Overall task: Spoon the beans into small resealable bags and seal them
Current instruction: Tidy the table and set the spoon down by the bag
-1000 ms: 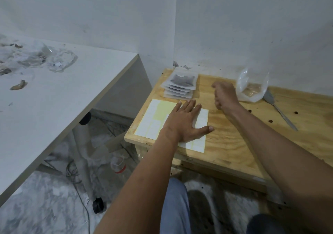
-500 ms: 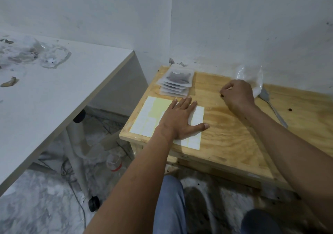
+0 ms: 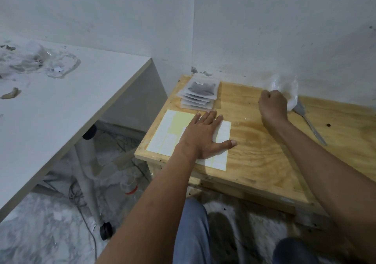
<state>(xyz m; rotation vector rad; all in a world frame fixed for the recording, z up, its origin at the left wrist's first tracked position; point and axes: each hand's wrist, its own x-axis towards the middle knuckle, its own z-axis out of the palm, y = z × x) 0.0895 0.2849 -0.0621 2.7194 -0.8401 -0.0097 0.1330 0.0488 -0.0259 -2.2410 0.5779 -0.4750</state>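
Now the right hand (image 3: 272, 106) grips the clear bag (image 3: 286, 89).

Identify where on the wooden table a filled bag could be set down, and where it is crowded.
Free: the bare wood between the label sheet under the left hand and the spoon, toward the near edge. Crowded: the far edge, with the bag stack, and the clear bag by the right hand.
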